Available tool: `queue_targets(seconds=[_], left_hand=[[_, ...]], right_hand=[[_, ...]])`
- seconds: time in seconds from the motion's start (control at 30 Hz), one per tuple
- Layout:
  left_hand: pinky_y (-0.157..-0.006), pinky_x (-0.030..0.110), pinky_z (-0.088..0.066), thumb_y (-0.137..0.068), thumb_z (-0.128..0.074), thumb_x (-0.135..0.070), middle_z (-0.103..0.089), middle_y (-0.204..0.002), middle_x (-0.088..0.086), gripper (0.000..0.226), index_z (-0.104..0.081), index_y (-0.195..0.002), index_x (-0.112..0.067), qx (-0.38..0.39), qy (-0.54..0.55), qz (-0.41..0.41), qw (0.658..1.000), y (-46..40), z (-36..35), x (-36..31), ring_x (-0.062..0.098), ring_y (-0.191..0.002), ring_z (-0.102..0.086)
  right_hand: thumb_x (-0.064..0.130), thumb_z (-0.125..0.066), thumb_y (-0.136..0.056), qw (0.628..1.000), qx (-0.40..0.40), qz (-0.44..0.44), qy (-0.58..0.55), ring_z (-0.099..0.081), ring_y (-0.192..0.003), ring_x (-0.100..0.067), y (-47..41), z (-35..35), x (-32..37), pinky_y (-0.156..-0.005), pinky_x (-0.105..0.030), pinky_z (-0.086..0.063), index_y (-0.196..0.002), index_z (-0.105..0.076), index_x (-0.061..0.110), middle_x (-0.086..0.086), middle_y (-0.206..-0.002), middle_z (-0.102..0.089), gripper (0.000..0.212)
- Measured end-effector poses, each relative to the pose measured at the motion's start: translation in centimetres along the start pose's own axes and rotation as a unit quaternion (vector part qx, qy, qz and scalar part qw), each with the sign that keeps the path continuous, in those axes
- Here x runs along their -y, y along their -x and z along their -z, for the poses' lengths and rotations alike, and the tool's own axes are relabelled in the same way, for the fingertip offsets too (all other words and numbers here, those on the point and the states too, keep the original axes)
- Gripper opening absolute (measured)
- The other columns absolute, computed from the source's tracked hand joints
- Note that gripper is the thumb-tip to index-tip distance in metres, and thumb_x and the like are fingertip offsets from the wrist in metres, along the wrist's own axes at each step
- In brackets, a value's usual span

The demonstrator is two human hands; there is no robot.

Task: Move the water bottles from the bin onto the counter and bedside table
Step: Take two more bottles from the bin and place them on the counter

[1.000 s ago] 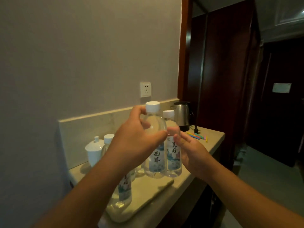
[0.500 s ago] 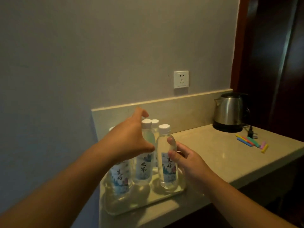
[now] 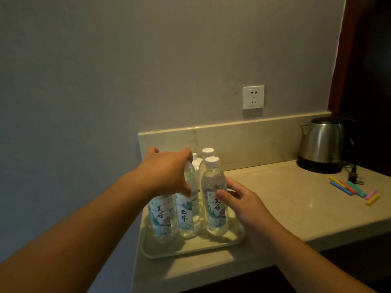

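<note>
1. Clear plastic water bottles with white caps and pale blue printed labels are standing upright on a cream tray (image 3: pixel 190 248) at the left end of the worktop (image 3: pixel 296 208).
2. I am gripping the middle front bottle (image 3: pixel 186 216) near its top with my left hand (image 3: pixel 169 174); my fingers are curling over its cap and shoulder, and the thumb is pressing its front.
3. My left hand is also hiding the top of the left front bottle (image 3: pixel 161 218), which is standing just beside the one I am holding.
4. My right hand (image 3: pixel 241 199) is touching the right front bottle (image 3: pixel 214 195): the thumb is lying on its label and the fingers are spreading loosely past its right side, not closing round it.
5. Another bottle (image 3: pixel 208 154) is standing behind that one, only its cap and neck showing, and a white lidded cup (image 3: pixel 195 162) is peeking out between the bottles at the back.
6. A steel kettle (image 3: pixel 323 146) is sitting at the far right of the worktop, well apart from the tray, with a plug (image 3: pixel 353 176) lying near it.
7. Coloured sticks (image 3: pixel 353 189) in blue, red, green, pink and yellow are lying in front of the kettle.
8. A white wall socket (image 3: pixel 253 97) is sitting above the stone backsplash (image 3: pixel 243 140).
</note>
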State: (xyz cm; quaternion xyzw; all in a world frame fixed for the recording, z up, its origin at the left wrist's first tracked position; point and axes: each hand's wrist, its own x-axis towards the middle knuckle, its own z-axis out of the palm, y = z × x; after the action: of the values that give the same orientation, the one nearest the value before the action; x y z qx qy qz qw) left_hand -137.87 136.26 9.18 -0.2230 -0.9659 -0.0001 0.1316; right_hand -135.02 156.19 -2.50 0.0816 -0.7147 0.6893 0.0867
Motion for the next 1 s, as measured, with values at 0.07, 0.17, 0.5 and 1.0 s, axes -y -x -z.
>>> queue_targets(seconds=[0.07, 0.17, 0.5, 1.0], left_hand=[[-0.111, 0.047, -0.021, -0.066, -0.082, -0.062, -0.065, -0.129, -0.009, 0.082, -0.044, -0.135, -0.037, -0.007, -0.030, 0.001, 1.000, -0.1, 0.2, 0.0, 0.019, -0.119, -0.055], [-0.113, 0.048, -0.022, -0.066, -0.082, -0.062, -0.065, -0.127, -0.008, 0.083, -0.046, -0.135, -0.035, -0.017, -0.047, 0.000, 0.999, -0.2, 0.1, -0.2, 0.019, -0.118, -0.057], [-0.092, 0.039, -0.033, -0.075, -0.074, -0.064, -0.067, -0.130, -0.007, 0.065, -0.061, -0.131, -0.034, 0.001, 0.001, 0.016, 1.000, -1.2, 1.5, 0.6, 0.019, -0.120, -0.058], [-0.103, 0.046, -0.033, -0.073, -0.071, -0.070, -0.067, -0.132, -0.006, 0.070, -0.057, -0.133, -0.035, 0.004, 0.007, 0.042, 0.999, -1.1, 1.5, 0.3, 0.020, -0.123, -0.056]], right_hand=[[0.052, -0.069, -0.078, 1.000, -0.004, -0.001, 0.000, -0.064, -0.110, 0.002, -0.2, 0.0, -0.1, -0.080, -0.021, -0.050, -0.107, -0.065, 0.067, 0.027, -0.116, -0.071, 0.033], [0.044, -0.069, -0.085, 1.000, -0.013, -0.003, 0.001, -0.065, -0.107, 0.001, -0.5, -0.4, -0.2, -0.079, -0.022, -0.050, -0.107, -0.067, 0.064, 0.026, -0.112, -0.073, 0.030], [0.031, -0.068, -0.095, 0.999, -0.029, -0.004, 0.028, -0.065, -0.107, -0.004, -0.5, -0.3, -0.1, -0.076, -0.024, -0.053, -0.108, -0.063, 0.048, 0.019, -0.112, -0.072, 0.022], [0.033, -0.065, -0.097, 0.998, -0.009, 0.007, 0.061, -0.062, -0.109, -0.006, 0.2, 0.0, 0.6, -0.069, -0.021, -0.049, -0.121, -0.058, 0.046, 0.021, -0.116, -0.065, 0.028]])
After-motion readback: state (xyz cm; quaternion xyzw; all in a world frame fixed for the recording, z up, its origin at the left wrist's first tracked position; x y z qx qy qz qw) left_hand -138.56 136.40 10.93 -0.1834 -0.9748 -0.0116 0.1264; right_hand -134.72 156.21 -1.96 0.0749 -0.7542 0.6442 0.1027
